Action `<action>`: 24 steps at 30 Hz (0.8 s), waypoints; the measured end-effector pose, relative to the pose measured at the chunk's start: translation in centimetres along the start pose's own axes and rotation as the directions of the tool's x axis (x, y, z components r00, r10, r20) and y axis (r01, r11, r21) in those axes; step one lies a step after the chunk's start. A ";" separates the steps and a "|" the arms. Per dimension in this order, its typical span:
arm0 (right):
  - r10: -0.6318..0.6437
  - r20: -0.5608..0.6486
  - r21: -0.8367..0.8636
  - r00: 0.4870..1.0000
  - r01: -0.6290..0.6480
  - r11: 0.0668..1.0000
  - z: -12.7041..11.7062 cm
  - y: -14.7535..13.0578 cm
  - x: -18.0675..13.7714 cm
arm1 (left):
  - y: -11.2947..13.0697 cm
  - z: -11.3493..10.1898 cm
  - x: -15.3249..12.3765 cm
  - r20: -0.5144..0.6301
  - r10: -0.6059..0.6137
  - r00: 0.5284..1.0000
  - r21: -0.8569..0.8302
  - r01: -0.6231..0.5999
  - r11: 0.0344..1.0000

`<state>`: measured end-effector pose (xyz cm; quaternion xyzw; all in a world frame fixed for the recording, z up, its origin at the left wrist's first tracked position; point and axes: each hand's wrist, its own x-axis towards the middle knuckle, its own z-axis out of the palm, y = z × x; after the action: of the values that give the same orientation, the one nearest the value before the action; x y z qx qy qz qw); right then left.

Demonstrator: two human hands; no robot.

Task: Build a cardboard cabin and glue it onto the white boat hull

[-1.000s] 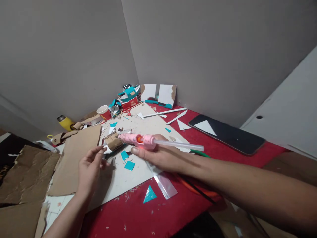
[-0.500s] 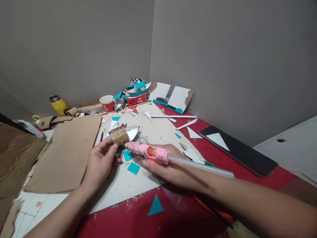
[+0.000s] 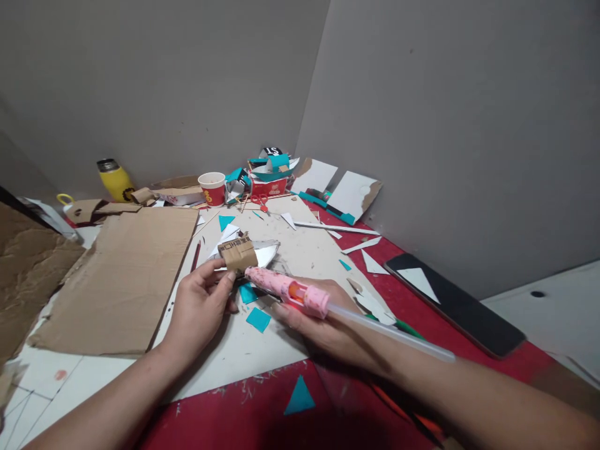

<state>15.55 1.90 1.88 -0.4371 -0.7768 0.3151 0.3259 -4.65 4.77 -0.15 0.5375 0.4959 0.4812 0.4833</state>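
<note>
My left hand (image 3: 206, 303) pinches a small paper boat (image 3: 267, 255) with a curved brown cardboard cover (image 3: 240, 255) on it. In my right hand (image 3: 312, 319) is a pink hot glue gun (image 3: 285, 289), its fingers closed round the handle, mostly hidden below. A translucent glue stick (image 3: 389, 331) sticks out of the gun's back end. The gun's nozzle end is close to the cardboard cover; whether it touches I cannot tell. Under the hands lie two teal paper squares, the nearer teal square (image 3: 258, 320) on the white board (image 3: 225, 369).
A brown cardboard sheet (image 3: 117, 281) lies at left. Behind stand a yellow bottle (image 3: 116, 181), a paper cup (image 3: 213, 189) and a teal boat (image 3: 280, 169). Red scissors (image 3: 263, 205) lie nearby. At right is a phone (image 3: 473, 312) with a white paper scrap (image 3: 419, 284).
The view has shifted slightly, so most things sit a little further right. Both hands keep their grips, with the gun still close to the boat's cardboard cover.
</note>
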 end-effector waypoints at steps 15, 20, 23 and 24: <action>0.040 -0.010 0.105 0.999 -0.038 0.994 -0.5 -1.1 0.0 | -0.2 0.0 0.0 -0.005 0.014 1.000 -0.007 -0.014 1.000; 0.068 -0.040 0.077 0.997 -0.064 0.995 -0.6 -1.2 -0.1 | -0.1 0.0 -0.1 -0.010 0.021 1.000 0.005 -0.021 1.000; 0.078 -0.045 0.076 0.996 -0.074 0.994 -0.4 -1.1 -0.1 | 0.0 0.0 -0.2 -0.016 0.018 1.000 0.001 -0.018 1.000; 0.076 -0.043 0.073 0.996 -0.073 0.995 -0.4 -1.0 -0.2 | 0.0 0.0 -0.2 -0.016 0.018 1.000 0.000 -0.018 1.000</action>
<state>15.41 1.41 2.85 -0.4608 -0.7405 0.3446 0.3472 -4.67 4.59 -0.13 0.5380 0.4950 0.4897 0.4751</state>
